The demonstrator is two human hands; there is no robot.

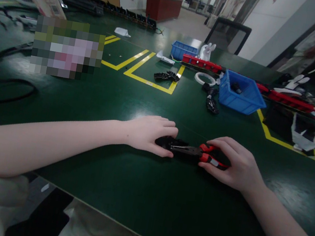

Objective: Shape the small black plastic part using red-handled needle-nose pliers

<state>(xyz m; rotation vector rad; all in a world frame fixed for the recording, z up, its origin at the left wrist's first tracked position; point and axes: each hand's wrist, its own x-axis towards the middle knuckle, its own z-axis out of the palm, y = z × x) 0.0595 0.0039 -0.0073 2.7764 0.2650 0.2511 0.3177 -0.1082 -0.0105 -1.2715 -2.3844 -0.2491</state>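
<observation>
My left hand lies on the dark green table, its fingers closed over a small black part. My right hand is wrapped round the red and black handles of a pair of pliers. The metal jaws of the pliers point left and meet the black part between the two hands. What the black part is, I cannot make out.
A blue bin stands beyond my hands, with a smaller blue bin further back. Black parts, a white ring, long red strips and white pieces lie around. Yellow tape lines mark the table. A person stands at far right.
</observation>
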